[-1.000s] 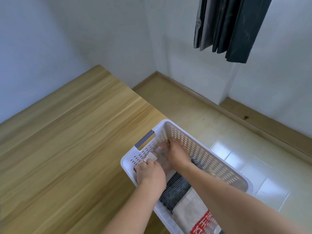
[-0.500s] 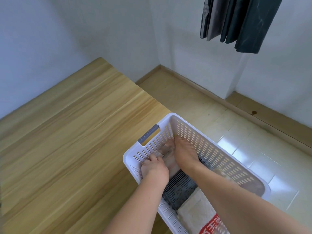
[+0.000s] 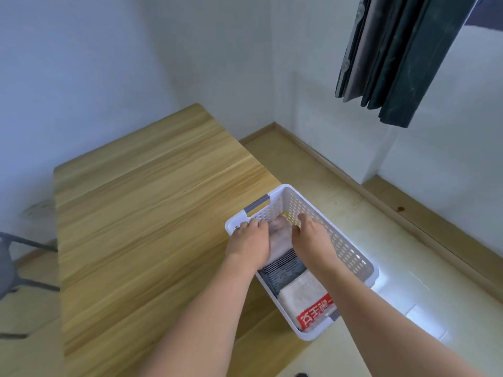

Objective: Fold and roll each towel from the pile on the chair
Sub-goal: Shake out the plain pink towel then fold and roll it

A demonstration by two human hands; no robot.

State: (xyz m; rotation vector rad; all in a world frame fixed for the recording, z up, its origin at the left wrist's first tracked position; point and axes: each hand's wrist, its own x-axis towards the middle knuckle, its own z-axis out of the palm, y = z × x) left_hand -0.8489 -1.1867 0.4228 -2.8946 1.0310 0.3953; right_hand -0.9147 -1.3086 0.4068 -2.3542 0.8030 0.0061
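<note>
At the right edge of the bench: a white basket (image 3: 351, 254) with holes in its walls; part of it hangs over the floor.
Bench (image 3: 141, 227): light wood, with a wall behind its far side.
Your left hand (image 3: 249, 244): it is at the far end of the basket, on the left side of a pale rolled towel (image 3: 280, 238). The fingers are bent down over the towel, close to the basket rim. I cannot tell if they really grip it or only press on it.
Your right hand (image 3: 311, 236): it is inside the basket, on the right side of the same towel. The fingers are curled downward beside the towel and the perforated wall. If it holds the towel is not clear.
Pale rolled towel: it lies between your two hands, at the far end of the basket; it looks blurred.
Dark striped towel (image 3: 283, 270): just behind the pale one, toward you, touching it.
Cream towel (image 3: 302, 291): next in the row, nearer to you.
Red and white printed towel (image 3: 315, 312): at the near end of the basket.
Grey handle (image 3: 257, 204): on the far short side of the basket.
Dark curtain (image 3: 392, 55): hanging at the upper right.
Grey chair (image 3: 11, 268): only a part shows at the left edge.
</note>
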